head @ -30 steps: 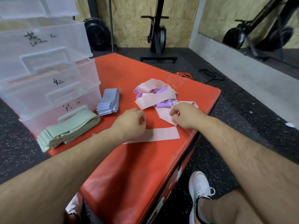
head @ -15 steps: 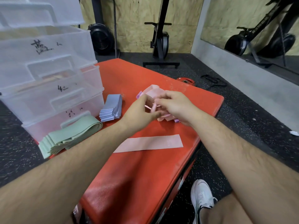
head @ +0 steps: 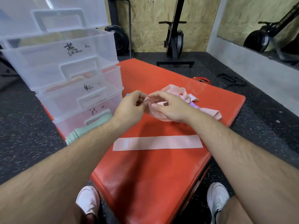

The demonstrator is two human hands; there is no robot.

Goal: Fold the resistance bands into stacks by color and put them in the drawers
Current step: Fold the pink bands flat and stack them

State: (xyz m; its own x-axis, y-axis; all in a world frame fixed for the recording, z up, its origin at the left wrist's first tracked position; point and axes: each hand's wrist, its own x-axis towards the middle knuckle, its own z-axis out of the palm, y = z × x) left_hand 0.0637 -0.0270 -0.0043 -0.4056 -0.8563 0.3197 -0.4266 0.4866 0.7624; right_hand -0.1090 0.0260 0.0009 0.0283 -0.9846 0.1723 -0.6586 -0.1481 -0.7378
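2 hands, 1 pink band (head: 156, 114)
The left hand (head: 129, 106) and right hand (head: 170, 107) both pinch it above the red mat (head: 145, 183); a flat band (head: 157, 143) lies nearer.

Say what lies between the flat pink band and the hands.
Head view: only bare red mat separates the flat band from the left hand and right hand.

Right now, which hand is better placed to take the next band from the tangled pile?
Probably the right hand: it is just in front of the tangled pile, while the left hand sits farther off, toward the drawers. Both pinch the held pink band.
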